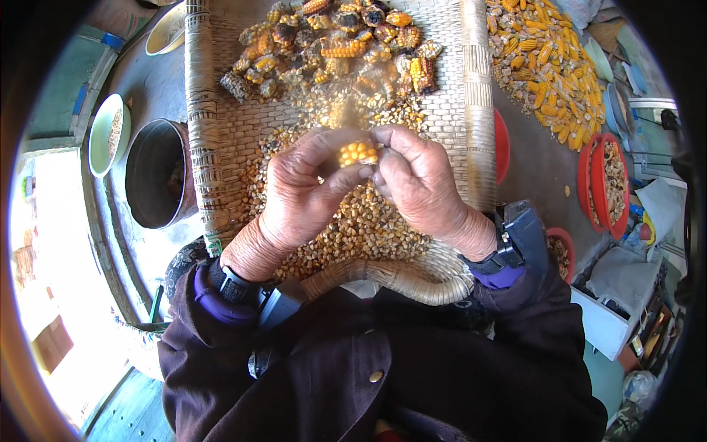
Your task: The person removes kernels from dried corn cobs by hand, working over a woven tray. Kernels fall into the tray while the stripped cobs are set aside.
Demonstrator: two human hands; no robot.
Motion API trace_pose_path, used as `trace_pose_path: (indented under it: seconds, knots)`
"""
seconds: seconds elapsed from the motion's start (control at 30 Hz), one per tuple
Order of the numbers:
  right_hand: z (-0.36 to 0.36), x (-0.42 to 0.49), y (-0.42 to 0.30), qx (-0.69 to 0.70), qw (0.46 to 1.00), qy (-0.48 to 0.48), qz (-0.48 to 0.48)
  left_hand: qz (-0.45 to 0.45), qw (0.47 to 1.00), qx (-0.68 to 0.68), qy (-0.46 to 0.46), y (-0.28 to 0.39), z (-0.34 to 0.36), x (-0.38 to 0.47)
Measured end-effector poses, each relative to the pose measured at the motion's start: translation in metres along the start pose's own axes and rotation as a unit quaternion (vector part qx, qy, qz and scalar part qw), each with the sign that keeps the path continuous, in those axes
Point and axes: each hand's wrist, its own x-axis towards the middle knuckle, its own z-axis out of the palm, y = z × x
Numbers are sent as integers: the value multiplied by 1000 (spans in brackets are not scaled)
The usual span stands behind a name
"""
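A short piece of yellow corn cob (359, 153) is held over a woven wicker winnowing basket (235, 110). My left hand (301, 185) grips it between thumb and curled fingers. At the cob's right end, the bent fingers and thumb of my right hand (422, 182) press close on it; the exact contact is partly hidden. Loose corn kernels (359, 226) lie heaped below both hands, toward the basket's near curved rim (386, 271). Farther off in the basket sits a pile of corn cob pieces (342, 47), some with dark, blackened patches.
Left of the basket stand a dark bucket (154, 174), a pale green bowl (94, 138) and a cream basin (165, 30). Yellow corn cobs (544, 61) cover the floor at upper right. Red basins (617, 193) with corn bits stand at right, near a white drawer-like box (602, 326).
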Motion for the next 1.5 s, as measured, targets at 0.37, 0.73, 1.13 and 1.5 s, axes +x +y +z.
trace_pose_path:
  seconds: [0.37,0.73,1.13,1.5]
  knots:
    - [-4,9,11,-137,984,-41,-110,77,961,262,-40,11,-7,3]
    - [-15,12,1,364,904,-89,208,-78,993,-92,-21,16,-4,1]
    - [-36,19,4,555,803,-109,186,-124,987,-10,100,10,-23,16]
    - [-79,13,-1,570,813,-55,103,-103,990,-45,79,8,-17,12]
